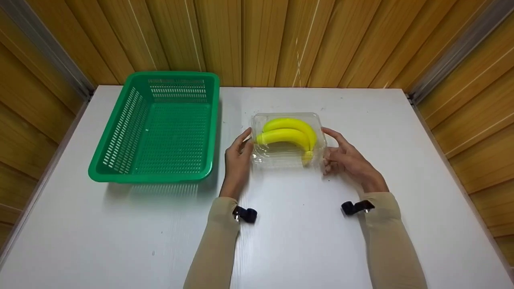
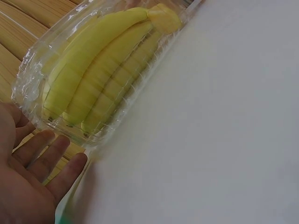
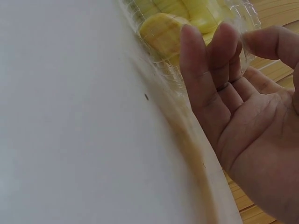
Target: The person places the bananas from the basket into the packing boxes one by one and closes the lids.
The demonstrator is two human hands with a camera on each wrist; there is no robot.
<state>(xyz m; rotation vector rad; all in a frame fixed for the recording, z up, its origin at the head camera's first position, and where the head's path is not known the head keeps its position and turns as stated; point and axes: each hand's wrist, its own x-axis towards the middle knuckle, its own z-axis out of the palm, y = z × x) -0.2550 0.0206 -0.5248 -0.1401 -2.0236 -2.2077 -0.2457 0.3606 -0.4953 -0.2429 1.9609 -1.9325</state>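
Note:
A clear plastic clamshell box [image 1: 277,161] lies on the white table with a bunch of yellow bananas [image 1: 287,135] inside. My left hand [image 1: 238,154] touches the box's left side with its index finger and thumb; in the left wrist view the other fingers [image 2: 65,177] are spread loosely beside the end of the box. At the right side is my right hand [image 1: 349,160], its index finger reaching to the far right corner and its other fingers bent near the wall. In the right wrist view these fingers partly hide the box and the banana stem [image 3: 161,35].
To the left stands a green plastic basket [image 1: 150,178] with slotted walls and nothing inside. The white table [image 1: 297,241] meets wooden plank walls [image 1: 263,44] at the back and sides. Both wrists carry small black cameras [image 1: 249,214].

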